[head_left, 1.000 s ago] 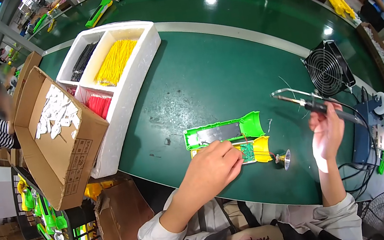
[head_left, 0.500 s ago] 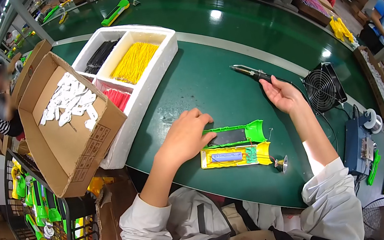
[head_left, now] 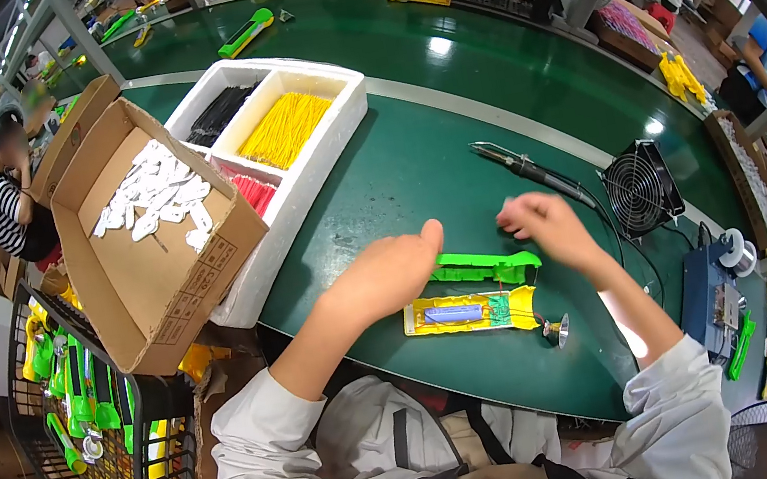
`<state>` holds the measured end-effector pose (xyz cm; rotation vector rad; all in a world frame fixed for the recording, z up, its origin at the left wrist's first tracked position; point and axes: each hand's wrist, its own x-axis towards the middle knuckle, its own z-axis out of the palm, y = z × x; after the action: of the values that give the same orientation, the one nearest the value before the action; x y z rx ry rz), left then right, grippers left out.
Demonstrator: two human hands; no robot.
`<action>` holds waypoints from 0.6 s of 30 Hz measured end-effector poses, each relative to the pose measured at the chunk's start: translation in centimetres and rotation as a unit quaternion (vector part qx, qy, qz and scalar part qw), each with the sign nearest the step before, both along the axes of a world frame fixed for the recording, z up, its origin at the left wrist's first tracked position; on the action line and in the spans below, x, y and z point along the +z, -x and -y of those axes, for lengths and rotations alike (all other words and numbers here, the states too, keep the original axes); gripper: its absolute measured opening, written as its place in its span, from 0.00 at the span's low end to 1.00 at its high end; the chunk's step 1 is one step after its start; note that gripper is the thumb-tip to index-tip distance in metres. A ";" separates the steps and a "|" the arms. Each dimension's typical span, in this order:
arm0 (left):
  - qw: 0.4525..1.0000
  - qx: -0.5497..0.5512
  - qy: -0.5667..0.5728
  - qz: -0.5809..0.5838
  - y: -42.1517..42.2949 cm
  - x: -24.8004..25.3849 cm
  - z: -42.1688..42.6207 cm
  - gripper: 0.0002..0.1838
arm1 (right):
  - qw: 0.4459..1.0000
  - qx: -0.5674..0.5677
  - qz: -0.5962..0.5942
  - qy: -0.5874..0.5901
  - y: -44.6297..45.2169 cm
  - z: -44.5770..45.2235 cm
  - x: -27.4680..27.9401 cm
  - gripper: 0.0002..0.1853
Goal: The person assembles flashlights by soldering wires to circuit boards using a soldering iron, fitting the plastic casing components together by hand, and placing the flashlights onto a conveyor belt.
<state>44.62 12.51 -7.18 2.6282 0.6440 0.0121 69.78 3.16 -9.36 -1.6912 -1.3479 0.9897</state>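
My left hand (head_left: 396, 266) is closed on the left end of a green plastic flashlight-like shell half (head_left: 490, 267), which is tilted up on its edge. Just right of it, my right hand (head_left: 545, 224) hovers with its fingers loosely curled and a little apart, slightly blurred, nothing visible in them. Below lies the yellow shell half (head_left: 412, 321), holding a blue battery cell (head_left: 453, 314) and a small green circuit board (head_left: 499, 309). A wired lamp reflector (head_left: 558, 332) rests at its right end. Behind the right hand, a soldering iron (head_left: 546, 177) lies on the table.
On the left, a white foam box (head_left: 310, 165) holds black, yellow and red wires, with a cardboard box (head_left: 124, 293) of white parts overlapping it. At right stand a small black fan (head_left: 640, 186) and a blue soldering station (head_left: 712, 291). A green conveyor (head_left: 348, 27) runs behind.
My right hand has let go of the soldering iron and moved left toward the green shell. My left hand has gripped the shell and tipped it up.
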 end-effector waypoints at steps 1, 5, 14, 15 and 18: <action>1.000 0.004 -0.029 0.008 0.1 0.3 0.6 0.08 | 0.993 0.062 0.092 -0.029 1.1 0.7 1.2 0.22; 0.981 -0.063 -0.115 0.141 1.4 -0.7 2.6 0.09 | 0.965 0.213 0.151 -0.023 2.1 2.5 3.5 0.25; 0.948 -0.033 -0.144 0.283 2.6 -3.3 5.6 0.24 | 0.947 0.242 0.204 -0.057 4.4 5.5 5.4 0.26; 0.947 -0.031 -0.143 0.287 2.6 -3.4 5.6 0.26 | 0.944 0.229 0.221 -0.084 4.4 5.7 5.0 0.26; 0.943 -0.012 -0.033 0.330 3.3 -2.2 5.6 0.30 | 0.913 0.206 0.326 -0.133 5.1 6.6 5.2 0.24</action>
<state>41.34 6.89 -9.38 2.4593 0.3699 0.8777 64.65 -3.41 -4.16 -1.6151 -2.2323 0.4079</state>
